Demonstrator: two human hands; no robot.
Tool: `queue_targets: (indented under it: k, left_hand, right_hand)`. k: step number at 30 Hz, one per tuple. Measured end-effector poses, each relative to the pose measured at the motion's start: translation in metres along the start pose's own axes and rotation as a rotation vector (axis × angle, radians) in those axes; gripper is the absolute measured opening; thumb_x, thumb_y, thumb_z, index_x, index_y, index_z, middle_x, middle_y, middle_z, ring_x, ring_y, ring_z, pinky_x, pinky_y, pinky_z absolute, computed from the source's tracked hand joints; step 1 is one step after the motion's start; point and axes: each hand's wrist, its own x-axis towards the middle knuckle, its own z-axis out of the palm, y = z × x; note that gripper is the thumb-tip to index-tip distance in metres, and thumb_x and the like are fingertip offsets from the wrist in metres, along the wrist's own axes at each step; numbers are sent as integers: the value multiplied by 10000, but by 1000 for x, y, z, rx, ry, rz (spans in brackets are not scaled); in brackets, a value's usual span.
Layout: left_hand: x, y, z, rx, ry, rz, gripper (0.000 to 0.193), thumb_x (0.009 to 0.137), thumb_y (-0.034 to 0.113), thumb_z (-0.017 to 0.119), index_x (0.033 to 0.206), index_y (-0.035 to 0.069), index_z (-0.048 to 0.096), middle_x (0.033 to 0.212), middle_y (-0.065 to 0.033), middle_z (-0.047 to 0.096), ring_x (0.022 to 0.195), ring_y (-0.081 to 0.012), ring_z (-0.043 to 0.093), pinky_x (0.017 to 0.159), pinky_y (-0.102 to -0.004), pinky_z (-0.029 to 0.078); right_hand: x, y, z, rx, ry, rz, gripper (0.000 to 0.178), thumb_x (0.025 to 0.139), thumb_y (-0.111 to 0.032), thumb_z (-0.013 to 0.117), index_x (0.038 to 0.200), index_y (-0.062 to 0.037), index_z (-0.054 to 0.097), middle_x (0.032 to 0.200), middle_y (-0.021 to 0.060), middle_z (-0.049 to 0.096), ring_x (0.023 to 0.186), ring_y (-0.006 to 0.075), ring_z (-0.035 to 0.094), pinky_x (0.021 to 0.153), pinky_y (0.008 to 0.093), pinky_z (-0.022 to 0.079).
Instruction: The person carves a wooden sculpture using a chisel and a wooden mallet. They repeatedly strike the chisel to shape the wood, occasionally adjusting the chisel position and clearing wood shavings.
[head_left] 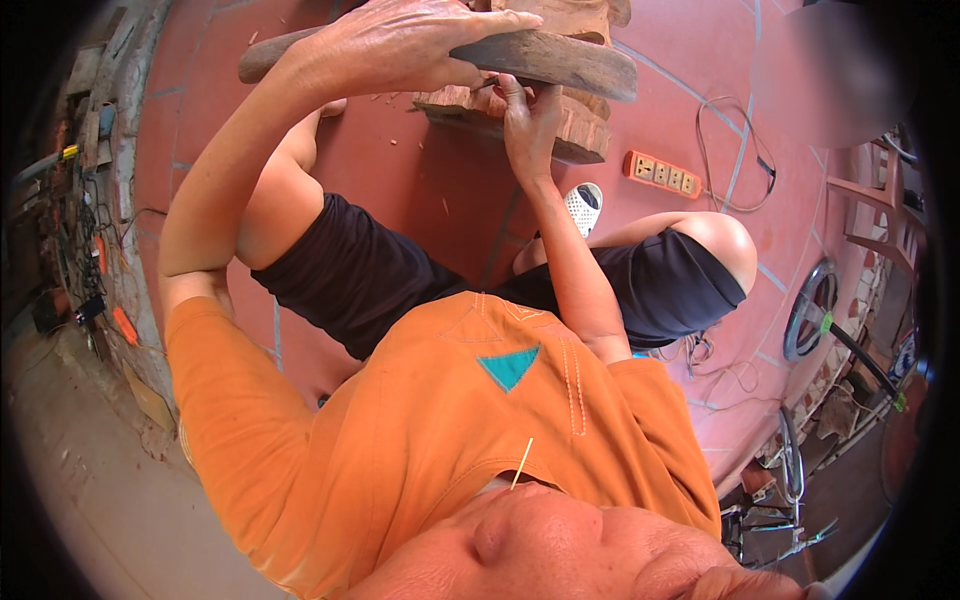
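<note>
A long, rounded wooden bar (560, 62), weathered grey-brown, lies crosswise at the top of the view. My left hand (395, 45) is over its middle, gripping it with the thumb on the near side and the index finger stretched along the far side. Just below the bar, my right hand (530, 115) is closed, thumb up, around something thin and dark that is mostly hidden. Behind and under both is a carved block of reddish-brown wood (570, 140) with rough, grooved edges; the bar covers part of it.
Wood chips lie on the red tiled floor (400, 150). An orange power strip (662, 175) with a looped cord sits right of the block. My bent knees flank the work, a white clog (584, 207) between. Tools line the left wall; a plastic chair (880, 205) stands far right.
</note>
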Motion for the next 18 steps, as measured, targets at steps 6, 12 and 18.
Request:
queue_targets:
  k: [6, 12, 18]
  left_hand:
    - [-1, 15, -17, -184, 264, 88, 838, 854, 343, 786, 1554, 74, 412, 1118, -268, 693, 967, -407, 701, 846, -442, 546]
    - [-1, 4, -8, -369, 414, 140, 829, 823, 179, 790, 1551, 55, 413, 1248, -292, 661, 1061, -391, 710, 938, -415, 550]
    - [-3, 0, -3, -378, 456, 164, 834, 823, 168, 791, 1552, 43, 407, 1281, -299, 646, 1087, -386, 707, 959, -407, 543]
  right_hand:
    - [-2, 1, 1, 125, 13, 34, 230, 976, -22, 686, 1173, -18, 567, 1025, 53, 709, 888, 131, 664, 785, 291, 551]
    - [6, 3, -5, 103, 20, -39, 227, 967, 2, 682, 1164, -19, 570, 1045, 52, 698, 951, 141, 670, 889, 323, 558]
    - [7, -1, -4, 41, 15, -24, 224, 964, 12, 680, 1159, -20, 574, 1043, 57, 697, 969, 140, 672, 903, 326, 558]
